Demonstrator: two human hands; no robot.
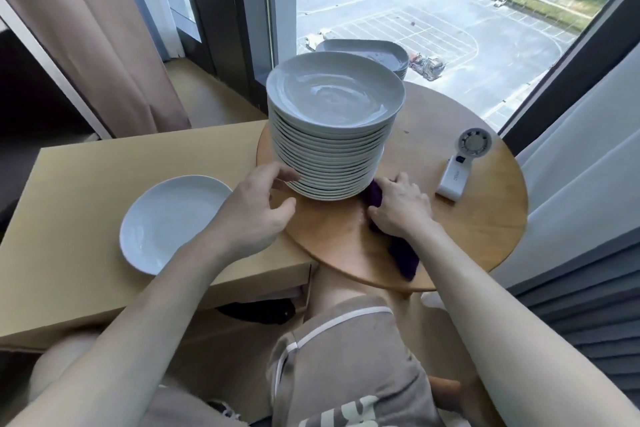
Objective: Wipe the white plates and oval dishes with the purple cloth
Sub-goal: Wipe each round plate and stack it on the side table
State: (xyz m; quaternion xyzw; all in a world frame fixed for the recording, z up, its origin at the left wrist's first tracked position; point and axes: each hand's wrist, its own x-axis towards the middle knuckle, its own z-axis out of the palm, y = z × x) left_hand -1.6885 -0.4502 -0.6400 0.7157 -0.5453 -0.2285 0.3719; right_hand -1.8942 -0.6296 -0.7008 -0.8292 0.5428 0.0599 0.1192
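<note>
A tall stack of white plates [329, 146] stands on the round wooden table [485, 218]. My left hand [256, 208] touches the lower left side of the stack, fingers curved against the plate rims. My right hand [398, 206] is at the stack's lower right and grips the purple cloth [403, 256], which trails back along the table under my wrist. One single white plate [169, 218] lies on the light rectangular desk [79, 184] to the left. Behind the stack, a pile of white oval dishes [367, 52] shows partly.
A small white handheld fan [462, 166] lies on the round table to the right of the stack. Beige curtain [104, 38] hangs at left, white curtain [588, 156] at right, a window ahead. My knees are under the table edge.
</note>
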